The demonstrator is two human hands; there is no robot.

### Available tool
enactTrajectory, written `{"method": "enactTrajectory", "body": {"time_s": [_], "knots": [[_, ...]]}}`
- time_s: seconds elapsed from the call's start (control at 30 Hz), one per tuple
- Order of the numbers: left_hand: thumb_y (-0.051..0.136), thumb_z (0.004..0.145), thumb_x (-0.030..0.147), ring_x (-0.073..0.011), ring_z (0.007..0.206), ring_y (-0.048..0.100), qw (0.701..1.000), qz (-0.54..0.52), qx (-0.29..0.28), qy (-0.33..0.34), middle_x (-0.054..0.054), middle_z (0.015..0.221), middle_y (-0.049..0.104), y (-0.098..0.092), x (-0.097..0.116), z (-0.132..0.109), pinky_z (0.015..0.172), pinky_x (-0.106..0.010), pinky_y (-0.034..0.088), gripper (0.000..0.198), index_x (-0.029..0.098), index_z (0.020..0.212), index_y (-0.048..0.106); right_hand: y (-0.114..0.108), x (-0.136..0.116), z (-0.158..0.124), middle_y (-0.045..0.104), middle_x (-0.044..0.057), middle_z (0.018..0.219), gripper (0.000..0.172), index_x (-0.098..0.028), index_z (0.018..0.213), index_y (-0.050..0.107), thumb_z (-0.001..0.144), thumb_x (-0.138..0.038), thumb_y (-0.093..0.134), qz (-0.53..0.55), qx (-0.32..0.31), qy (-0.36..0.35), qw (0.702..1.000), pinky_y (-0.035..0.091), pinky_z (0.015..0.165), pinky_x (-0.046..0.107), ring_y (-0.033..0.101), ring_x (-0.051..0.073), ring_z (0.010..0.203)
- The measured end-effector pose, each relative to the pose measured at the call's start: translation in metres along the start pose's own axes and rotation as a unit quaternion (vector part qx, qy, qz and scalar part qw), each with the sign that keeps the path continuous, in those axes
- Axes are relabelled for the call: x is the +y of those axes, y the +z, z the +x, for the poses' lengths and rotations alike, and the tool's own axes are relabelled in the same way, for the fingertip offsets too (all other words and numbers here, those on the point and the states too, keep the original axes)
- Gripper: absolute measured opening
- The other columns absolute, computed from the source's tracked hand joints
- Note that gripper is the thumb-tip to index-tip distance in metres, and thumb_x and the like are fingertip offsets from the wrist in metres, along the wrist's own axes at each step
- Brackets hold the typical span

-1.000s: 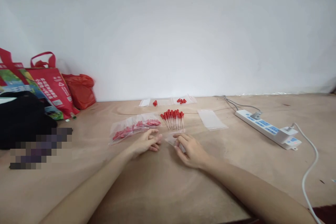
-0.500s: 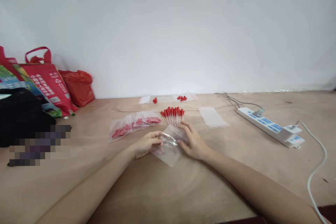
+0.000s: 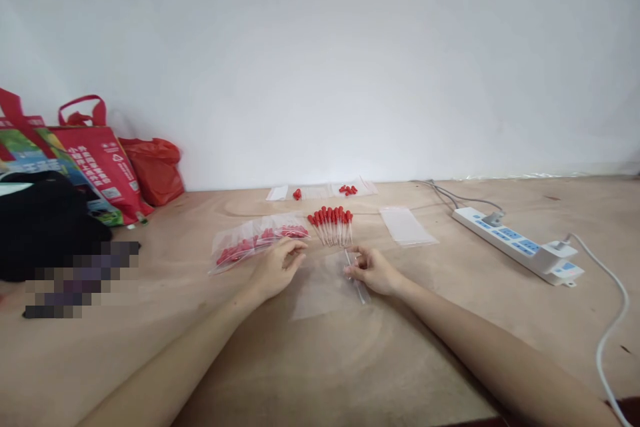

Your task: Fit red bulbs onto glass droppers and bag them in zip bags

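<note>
A clear plastic bag (image 3: pixel 320 290) lies flat on the wooden table, its right edge pinched by my right hand (image 3: pixel 373 271). My left hand (image 3: pixel 277 267) is raised slightly left of that bag, fingers curled but apart, with nothing in them. Just beyond both hands, several red-topped clear droppers (image 3: pixel 330 217) lie fanned out side by side. Filled clear bags with red-topped pieces (image 3: pixel 257 237) overlap at the left, behind my left hand. To the right lies a stack of flat clear bags (image 3: pixel 407 225).
Near the wall lie clear bags with red pieces (image 3: pixel 347 190). A white power strip (image 3: pixel 517 243) with plugs and cables is at the right. Red shopping bags (image 3: pixel 107 170), a red plastic bag (image 3: pixel 155 170) and a black cloth item (image 3: pixel 50 227) stand at the left.
My left hand has let go of the clear bag and moved up and slightly left. The bag now lies flatter, and my right hand has closed on its right edge.
</note>
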State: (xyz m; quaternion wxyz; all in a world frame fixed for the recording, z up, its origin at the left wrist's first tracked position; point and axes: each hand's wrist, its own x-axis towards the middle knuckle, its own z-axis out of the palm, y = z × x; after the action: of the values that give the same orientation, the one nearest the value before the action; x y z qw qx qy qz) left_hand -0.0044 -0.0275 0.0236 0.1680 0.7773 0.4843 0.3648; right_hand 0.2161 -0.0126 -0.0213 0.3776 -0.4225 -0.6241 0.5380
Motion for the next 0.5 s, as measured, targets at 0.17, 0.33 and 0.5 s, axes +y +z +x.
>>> {"method": "enactTrajectory", "body": {"time_s": [0.17, 0.33, 0.5], "knots": [[0.057, 0.071, 0.042, -0.0259, 0.118, 0.035, 0.986, 0.03, -0.148, 0.068, -0.008, 0.131, 0.035, 0.022, 0.021, -0.018, 0.098, -0.04, 0.029, 0.062, 0.025, 0.127, 0.035, 0.003, 0.0, 0.0, 0.051, -0.009, 0.047, 0.061, -0.012, 0.109, 0.038, 0.059, -0.03, 0.068, -0.009, 0.047, -0.002, 0.999, 0.039, 0.046, 0.022, 0.052, 0.011, 0.044], [0.055, 0.069, 0.051, -0.0294, 0.127, 0.018, 0.976, 0.05, -0.211, 0.027, -0.009, 0.14, 0.02, 0.039, 0.013, -0.026, 0.101, -0.046, 0.022, 0.082, 0.024, 0.135, 0.015, 0.002, 0.002, 0.002, 0.058, -0.004, 0.058, 0.047, -0.016, 0.108, 0.038, 0.071, -0.038, 0.056, 0.051, 0.052, -0.006, 0.997, 0.042, 0.051, 0.025, 0.057, 0.012, 0.051], [0.052, 0.073, 0.049, -0.0284, 0.126, 0.021, 0.979, 0.055, -0.198, 0.013, -0.008, 0.139, 0.024, 0.037, 0.009, -0.024, 0.101, -0.046, 0.023, 0.073, 0.025, 0.134, 0.019, -0.003, 0.001, 0.005, 0.057, -0.006, 0.055, 0.04, -0.018, 0.103, 0.039, 0.07, -0.031, 0.058, 0.1, 0.012, 0.009, 0.995, 0.042, 0.05, 0.024, 0.055, 0.011, 0.047]]}}
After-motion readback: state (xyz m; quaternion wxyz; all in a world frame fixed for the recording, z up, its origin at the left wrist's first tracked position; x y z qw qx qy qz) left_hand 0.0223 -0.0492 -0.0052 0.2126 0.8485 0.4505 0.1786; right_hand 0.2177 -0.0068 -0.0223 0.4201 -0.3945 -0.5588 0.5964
